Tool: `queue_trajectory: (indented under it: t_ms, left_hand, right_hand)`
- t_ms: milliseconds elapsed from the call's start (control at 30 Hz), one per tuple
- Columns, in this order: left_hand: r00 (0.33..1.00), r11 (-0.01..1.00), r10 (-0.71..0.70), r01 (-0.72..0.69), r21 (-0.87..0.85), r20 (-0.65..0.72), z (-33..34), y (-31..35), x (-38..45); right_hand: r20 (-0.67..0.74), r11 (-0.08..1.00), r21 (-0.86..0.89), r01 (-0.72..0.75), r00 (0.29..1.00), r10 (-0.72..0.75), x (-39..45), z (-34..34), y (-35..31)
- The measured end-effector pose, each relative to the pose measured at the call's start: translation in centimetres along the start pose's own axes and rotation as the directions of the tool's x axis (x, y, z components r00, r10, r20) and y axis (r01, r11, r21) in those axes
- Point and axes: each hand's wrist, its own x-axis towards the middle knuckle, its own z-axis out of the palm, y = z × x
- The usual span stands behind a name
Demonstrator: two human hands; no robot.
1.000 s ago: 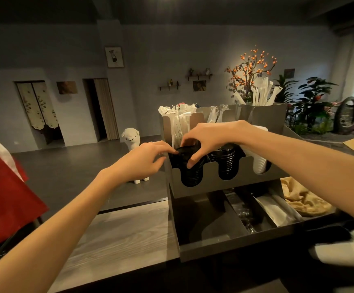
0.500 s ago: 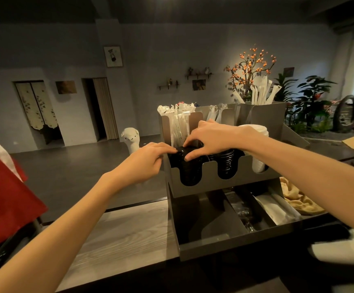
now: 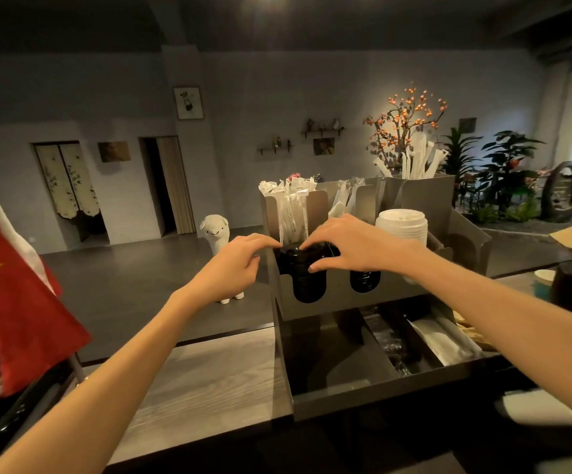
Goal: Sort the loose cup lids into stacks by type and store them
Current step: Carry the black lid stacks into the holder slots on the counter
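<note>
At the far left a red flag (image 3: 21,302) with small yellow stars hangs on a pole, close to the camera. A grey wooden counter (image 3: 202,381) runs to the right of it. Behind the counter, on the dark floor, stands a small white animal figure (image 3: 216,234).

The left hand (image 3: 229,268) reaches forward to the left edge of a grey metal organizer (image 3: 332,299). Its fingers are bent, and their tips touch the left side of the top of a stack of black lids (image 3: 306,268). This stack sits in the leftmost round slot of the organizer. I cannot tell if the left fingers really pinch the lids or only rest on them.

The right hand (image 3: 356,244) lies over the same stack from the right side. Its fingers are spread and a little curved, pressing down on the top lid, and the thumb points toward the near side of the stack.

To the right is a second black stack (image 3: 364,280) in the middle slot, partly hidden by the right wrist. Next comes a white stack of lids (image 3: 402,225) in the right slot. Behind the slots, wrapped straws (image 3: 291,206) stand in the upper compartments. Below the slots, an open tray (image 3: 380,391) holds wrapped items that are too dark to name.
</note>
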Motion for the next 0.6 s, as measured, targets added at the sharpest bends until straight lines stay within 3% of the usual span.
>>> queue_trajectory:
  t_ms: [133,367,500,600]
  left_hand:
    - [0.998,0.998,0.016,-0.02,0.059,0.063,0.3,0.4,0.6]
    - [0.997,0.995,-0.038,0.031,0.092,0.07,0.8,1.2,0.8]
    - [0.992,0.997,-0.052,0.045,0.065,0.112,0.8,1.2,0.6]
    - [0.994,0.998,-0.03,0.023,0.066,0.109,0.5,1.3,0.5]
  right_hand:
    - [-0.117,0.998,0.01,-0.065,0.991,0.066,-0.2,1.1,-1.1]
    - [-0.197,0.992,-0.032,-0.123,0.974,0.114,-1.3,3.0,-2.4]
    - [-0.149,0.99,-0.06,-0.13,0.982,0.12,-2.0,3.5,-2.6]
    - [-0.165,0.99,0.038,-0.139,0.976,0.143,-2.4,2.6,-2.5]
